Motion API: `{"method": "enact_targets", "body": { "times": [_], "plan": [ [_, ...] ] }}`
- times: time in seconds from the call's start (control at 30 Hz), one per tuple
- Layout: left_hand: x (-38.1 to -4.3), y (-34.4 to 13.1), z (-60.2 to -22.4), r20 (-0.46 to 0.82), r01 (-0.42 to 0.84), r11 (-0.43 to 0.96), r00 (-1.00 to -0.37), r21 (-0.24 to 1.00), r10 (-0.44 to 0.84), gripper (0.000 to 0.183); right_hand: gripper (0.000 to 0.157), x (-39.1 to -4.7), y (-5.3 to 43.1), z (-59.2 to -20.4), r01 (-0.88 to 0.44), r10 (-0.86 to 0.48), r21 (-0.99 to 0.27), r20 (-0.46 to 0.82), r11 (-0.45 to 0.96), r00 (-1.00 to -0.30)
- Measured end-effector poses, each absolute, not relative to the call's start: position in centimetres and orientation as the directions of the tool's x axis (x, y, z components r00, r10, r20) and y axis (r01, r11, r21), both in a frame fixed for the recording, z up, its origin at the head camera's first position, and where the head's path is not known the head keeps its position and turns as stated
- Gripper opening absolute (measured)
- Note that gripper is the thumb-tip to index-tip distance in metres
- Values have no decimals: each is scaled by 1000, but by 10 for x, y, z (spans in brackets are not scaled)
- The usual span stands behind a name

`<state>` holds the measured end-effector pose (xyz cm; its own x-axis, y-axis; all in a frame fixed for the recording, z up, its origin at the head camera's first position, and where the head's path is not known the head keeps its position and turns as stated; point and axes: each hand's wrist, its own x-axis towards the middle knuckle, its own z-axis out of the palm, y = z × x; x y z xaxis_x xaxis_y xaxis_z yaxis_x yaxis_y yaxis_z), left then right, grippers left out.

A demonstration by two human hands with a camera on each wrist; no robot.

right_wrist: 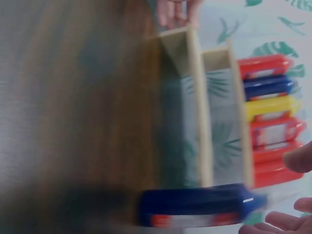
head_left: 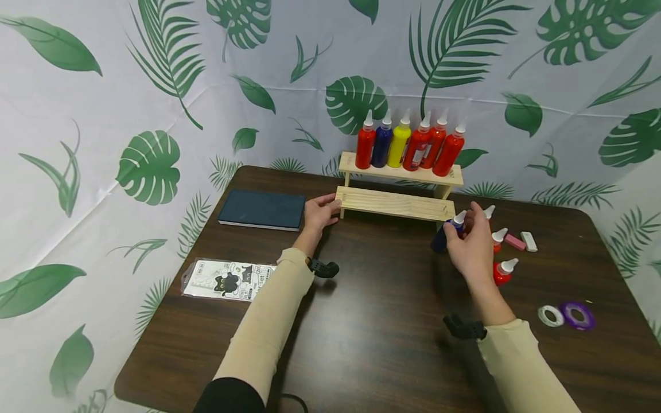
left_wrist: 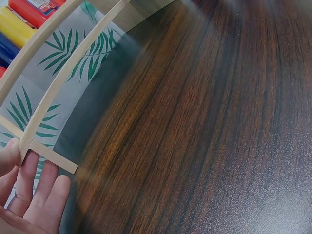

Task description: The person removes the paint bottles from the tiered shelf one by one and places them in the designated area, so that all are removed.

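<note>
A two-tier wooden rack stands at the back of the table. My left hand pinches the left end of its lower shelf, thumb on top and fingers beneath, as the left wrist view shows. In front of the shelf's right end is a dark blue squeeze bottle with a white nozzle. Around its top my right hand is spread; in the right wrist view the thumb and fingers stand apart on either side of the nozzle. Several red, blue and yellow bottles line the upper shelf.
Red bottles with white nozzles stand right of my right hand, beside a pink block and a white block. White and purple rings lie nearer. At left are a dark notebook and a cat-printed packet.
</note>
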<state>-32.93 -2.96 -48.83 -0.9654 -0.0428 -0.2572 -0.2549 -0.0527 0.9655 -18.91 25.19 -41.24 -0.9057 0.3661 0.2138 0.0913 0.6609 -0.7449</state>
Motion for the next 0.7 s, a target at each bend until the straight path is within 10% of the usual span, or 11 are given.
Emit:
{"method": "enact_targets", "body": {
  "times": [0.7],
  "plan": [
    [-330,-31,-489,-244,-241,-62,-969,969,-39,31,73,-303,266,-340,144,269,-649,96,747,-958]
  ]
}}
